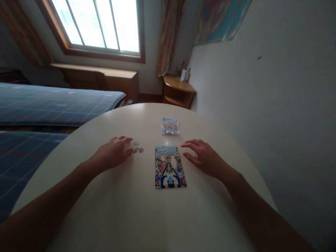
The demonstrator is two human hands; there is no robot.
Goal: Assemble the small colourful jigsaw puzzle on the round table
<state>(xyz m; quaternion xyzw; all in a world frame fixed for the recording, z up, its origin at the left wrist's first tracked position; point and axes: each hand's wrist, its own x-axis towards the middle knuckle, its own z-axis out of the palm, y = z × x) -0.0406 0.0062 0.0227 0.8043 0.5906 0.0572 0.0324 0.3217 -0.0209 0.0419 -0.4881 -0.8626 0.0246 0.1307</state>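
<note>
A colourful jigsaw puzzle [170, 171] with a cartoon dog lies flat on the table; in its upper middle shows a pale patch. Just left of it are a few loose puzzle pieces [138, 149]. My left hand [114, 151] rests on the table beside those pieces, fingers stretched toward them and holding nothing. On the other side my right hand [202, 156] lies by the puzzle's upper right edge, its fingers apart and empty. Beyond the puzzle sits a small picture sheet or packet [170, 126] with a similar dog print.
The round white table [118, 210] fills the foreground. A bed with a blue plaid cover [57, 105] stands at the left, and a white wall [275, 115] rises at the right. Behind are a wooden desk [120, 72] under the window and a corner shelf [178, 84].
</note>
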